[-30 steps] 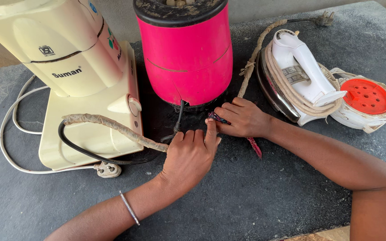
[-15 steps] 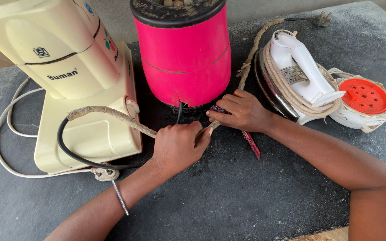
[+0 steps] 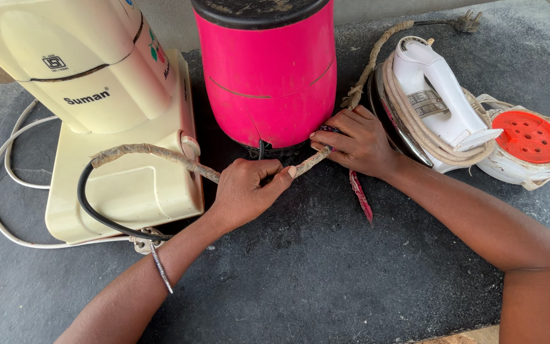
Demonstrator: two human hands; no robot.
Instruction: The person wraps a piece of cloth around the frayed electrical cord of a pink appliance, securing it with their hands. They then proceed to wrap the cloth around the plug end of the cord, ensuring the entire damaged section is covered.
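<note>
A tall pink appliance (image 3: 267,70) with a black lid stands at the back centre of the dark stone slab. A worn, tape-wrapped cord (image 3: 151,153) runs from its base leftward in a loop and continues as black cable (image 3: 93,210). My left hand (image 3: 246,191) is closed around this cord just in front of the pink body. My right hand (image 3: 354,140) pinches the cord's other stretch at the base on the right. A strip of red tape (image 3: 361,194) hangs down below my right hand.
A cream mixer (image 3: 106,108) with a white cable (image 3: 1,185) fills the left. A white clothes iron (image 3: 431,105) wrapped in its braided cord lies on the right, beside a white part with a red perforated disc (image 3: 529,140). A plug (image 3: 466,22) lies at the back.
My left hand went from resting open on the slab to closing around the wrapped cord. The camera has moved closer. My right hand stayed at the pink appliance's base.
</note>
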